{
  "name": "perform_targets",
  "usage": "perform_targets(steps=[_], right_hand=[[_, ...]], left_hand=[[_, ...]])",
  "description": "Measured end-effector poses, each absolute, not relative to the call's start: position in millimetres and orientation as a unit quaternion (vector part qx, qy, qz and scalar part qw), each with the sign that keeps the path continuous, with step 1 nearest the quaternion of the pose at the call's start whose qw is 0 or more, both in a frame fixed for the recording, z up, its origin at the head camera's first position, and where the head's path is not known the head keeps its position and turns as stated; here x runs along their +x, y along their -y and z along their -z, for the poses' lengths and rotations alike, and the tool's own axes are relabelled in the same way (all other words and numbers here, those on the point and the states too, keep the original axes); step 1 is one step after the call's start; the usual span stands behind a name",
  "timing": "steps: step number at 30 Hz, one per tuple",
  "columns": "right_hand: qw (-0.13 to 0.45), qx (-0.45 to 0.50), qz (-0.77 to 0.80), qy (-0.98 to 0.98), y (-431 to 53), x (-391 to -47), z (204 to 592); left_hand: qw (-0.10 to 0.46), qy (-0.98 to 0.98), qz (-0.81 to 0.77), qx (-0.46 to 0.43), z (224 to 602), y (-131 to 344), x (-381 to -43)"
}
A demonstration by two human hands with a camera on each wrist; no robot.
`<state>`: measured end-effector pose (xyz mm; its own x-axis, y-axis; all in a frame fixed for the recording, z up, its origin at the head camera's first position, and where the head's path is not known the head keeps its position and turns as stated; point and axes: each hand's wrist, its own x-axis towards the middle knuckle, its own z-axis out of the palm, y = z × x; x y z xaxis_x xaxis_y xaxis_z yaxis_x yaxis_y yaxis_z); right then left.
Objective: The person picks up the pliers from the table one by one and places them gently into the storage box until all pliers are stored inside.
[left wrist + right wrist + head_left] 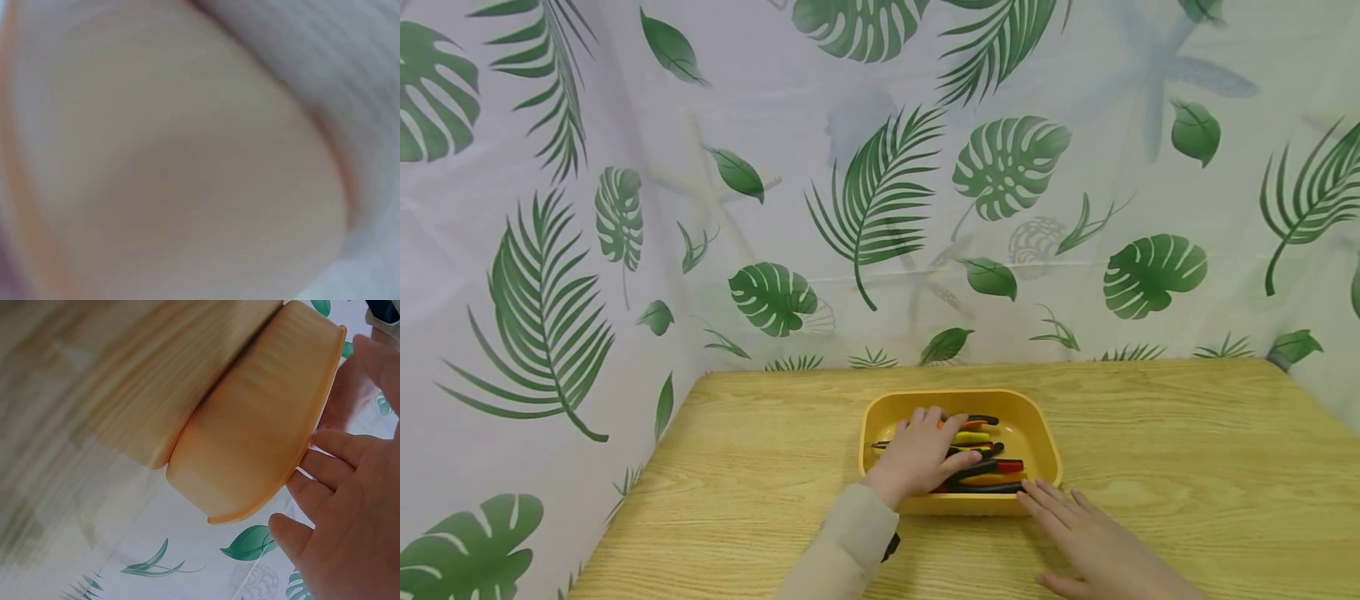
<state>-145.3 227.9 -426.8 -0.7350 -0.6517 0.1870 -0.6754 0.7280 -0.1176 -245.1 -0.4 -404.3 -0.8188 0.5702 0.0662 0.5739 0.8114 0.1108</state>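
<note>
A yellow plastic bin stands on the table, holding several long, slim tools with black, red, yellow and orange parts; their exact kind is unclear. My left hand reaches over the bin's near left side and lies on the tools, thumb and fingers spread. It hides part of them, and no grip on a single tool shows. At the near right corner, my right hand touches the rim with straight fingers. In the right wrist view, the fingertips of that hand meet the bin's rim. The left wrist view is too blurred to read.
The bin sits on a light wood-grain table, near its middle. Behind and to the left hangs a white curtain printed with green leaves. A pale sleeve covers the left forearm.
</note>
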Motion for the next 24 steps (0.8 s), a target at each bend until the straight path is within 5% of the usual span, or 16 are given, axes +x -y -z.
perform_targets(steps=[7, 15, 24], right_hand=[[0.118, 0.34, -0.103, 0.927, -223, -145, 417], [0.112, 0.256, -0.103, 0.955, -213, -142, 401], [0.168, 0.242, -0.085, 0.952, -204, -139, 392]], left_hand=[[0.077, 0.948, 0.078, -0.298, 385, 18, -223], [0.142, 0.942, 0.051, -0.299, 387, 33, -184], [0.105, 0.958, 0.062, -0.261, 390, 38, -156]])
